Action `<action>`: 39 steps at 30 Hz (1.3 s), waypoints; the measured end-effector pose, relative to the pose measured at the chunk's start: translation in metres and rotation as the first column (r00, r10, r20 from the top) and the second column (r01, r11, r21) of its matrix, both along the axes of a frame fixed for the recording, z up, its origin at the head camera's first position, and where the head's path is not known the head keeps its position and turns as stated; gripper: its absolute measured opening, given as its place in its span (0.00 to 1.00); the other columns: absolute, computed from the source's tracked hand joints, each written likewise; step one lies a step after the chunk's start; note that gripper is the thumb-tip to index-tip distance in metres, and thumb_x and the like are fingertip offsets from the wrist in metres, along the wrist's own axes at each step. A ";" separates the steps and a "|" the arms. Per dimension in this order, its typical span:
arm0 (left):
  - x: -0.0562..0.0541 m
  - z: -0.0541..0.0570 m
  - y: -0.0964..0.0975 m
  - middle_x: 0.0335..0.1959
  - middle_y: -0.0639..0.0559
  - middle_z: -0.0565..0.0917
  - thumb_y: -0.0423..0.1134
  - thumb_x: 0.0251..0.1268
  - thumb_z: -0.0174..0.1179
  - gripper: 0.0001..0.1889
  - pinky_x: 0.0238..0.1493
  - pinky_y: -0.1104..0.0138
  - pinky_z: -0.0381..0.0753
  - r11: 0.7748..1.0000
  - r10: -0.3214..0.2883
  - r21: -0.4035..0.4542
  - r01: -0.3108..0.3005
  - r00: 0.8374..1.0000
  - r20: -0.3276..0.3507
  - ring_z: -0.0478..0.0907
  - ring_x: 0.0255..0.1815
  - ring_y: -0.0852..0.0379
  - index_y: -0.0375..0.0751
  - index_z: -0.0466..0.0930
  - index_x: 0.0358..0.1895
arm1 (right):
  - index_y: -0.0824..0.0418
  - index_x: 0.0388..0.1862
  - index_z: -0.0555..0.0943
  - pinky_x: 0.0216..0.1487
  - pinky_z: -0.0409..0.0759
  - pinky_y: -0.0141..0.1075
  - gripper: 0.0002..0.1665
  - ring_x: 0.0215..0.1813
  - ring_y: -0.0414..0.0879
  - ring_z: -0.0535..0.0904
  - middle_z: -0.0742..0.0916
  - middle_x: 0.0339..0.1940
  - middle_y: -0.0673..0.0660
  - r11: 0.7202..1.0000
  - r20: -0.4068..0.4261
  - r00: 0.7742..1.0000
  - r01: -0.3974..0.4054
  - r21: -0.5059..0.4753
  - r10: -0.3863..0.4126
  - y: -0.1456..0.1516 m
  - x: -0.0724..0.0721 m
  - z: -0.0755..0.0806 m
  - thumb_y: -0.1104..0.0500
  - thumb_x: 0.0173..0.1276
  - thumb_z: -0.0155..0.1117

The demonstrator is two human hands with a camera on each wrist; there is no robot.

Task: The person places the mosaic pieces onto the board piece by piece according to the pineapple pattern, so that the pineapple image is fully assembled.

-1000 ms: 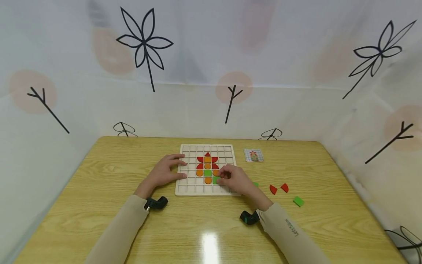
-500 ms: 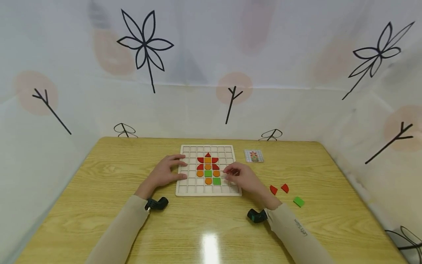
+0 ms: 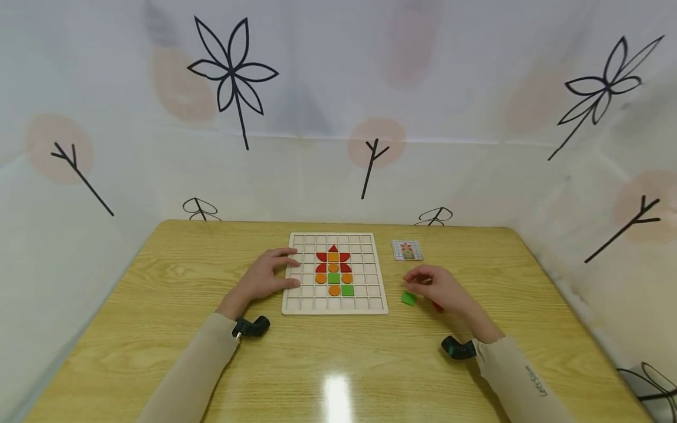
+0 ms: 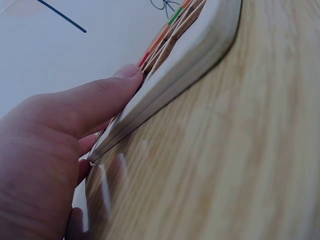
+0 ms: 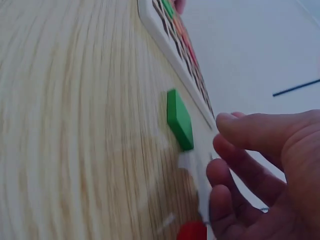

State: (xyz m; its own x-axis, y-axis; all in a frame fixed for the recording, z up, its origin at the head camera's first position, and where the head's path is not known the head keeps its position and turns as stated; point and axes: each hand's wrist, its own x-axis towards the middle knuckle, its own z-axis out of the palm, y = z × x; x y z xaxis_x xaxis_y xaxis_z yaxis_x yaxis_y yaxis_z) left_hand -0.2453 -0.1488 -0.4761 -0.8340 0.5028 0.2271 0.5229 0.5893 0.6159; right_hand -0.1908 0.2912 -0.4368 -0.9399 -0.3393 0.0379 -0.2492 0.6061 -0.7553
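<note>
A white grid board (image 3: 365,296) lies on the table, its middle cells filled with red, orange and green pieces. My left hand (image 3: 264,274) rests along the board's left edge, fingers spread, the thumb (image 4: 107,95) on the rim in the left wrist view. Right of the board, my right hand (image 3: 436,286) hovers above a loose green square (image 3: 408,298), its loosely bent fingers holding nothing. In the right wrist view the green square (image 5: 179,120) lies flat, just beyond the fingertips. A red piece (image 3: 437,307) shows partly beneath the right hand.
A small pattern card (image 3: 407,249) lies behind the right hand, to the right of the board. The wooden table (image 3: 296,364) reaches back to a hanging white cloth (image 3: 296,176) printed with flowers and twigs.
My right hand has let go of a green square in the board's lower rows and moved right, off the board. It now covers most of the loose red pieces. My left hand stays put.
</note>
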 end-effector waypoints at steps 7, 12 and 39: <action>0.001 0.002 0.002 0.72 0.49 0.70 0.54 0.58 0.72 0.24 0.68 0.44 0.62 1.000 -0.006 0.009 0.006 1.000 0.006 0.62 0.72 0.42 0.48 0.85 0.55 | 0.64 0.52 0.84 0.46 0.78 0.33 0.15 0.45 0.46 0.79 0.85 0.49 0.59 0.994 0.120 0.986 -0.113 -0.001 0.113 0.019 -0.003 -0.003 0.60 0.68 0.69; 0.003 0.003 0.000 0.71 0.49 0.71 0.54 0.58 0.72 0.23 0.68 0.44 0.63 1.000 0.008 -0.001 -0.008 1.000 0.004 0.62 0.72 0.42 0.48 0.85 0.55 | 0.67 0.57 0.82 0.47 0.77 0.32 0.20 0.47 0.45 0.77 0.83 0.55 0.64 0.978 0.172 0.963 -0.200 -0.053 0.206 0.022 -0.008 0.000 0.63 0.67 0.69; 0.001 0.003 0.002 0.71 0.50 0.71 0.54 0.58 0.72 0.23 0.68 0.44 0.62 1.000 0.005 -0.004 -0.005 1.000 0.002 0.62 0.72 0.42 0.49 0.85 0.54 | 0.65 0.49 0.82 0.39 0.75 0.34 0.15 0.39 0.49 0.73 0.82 0.40 0.57 0.983 0.199 0.964 -0.185 0.014 0.179 0.011 -0.008 0.005 0.65 0.64 0.72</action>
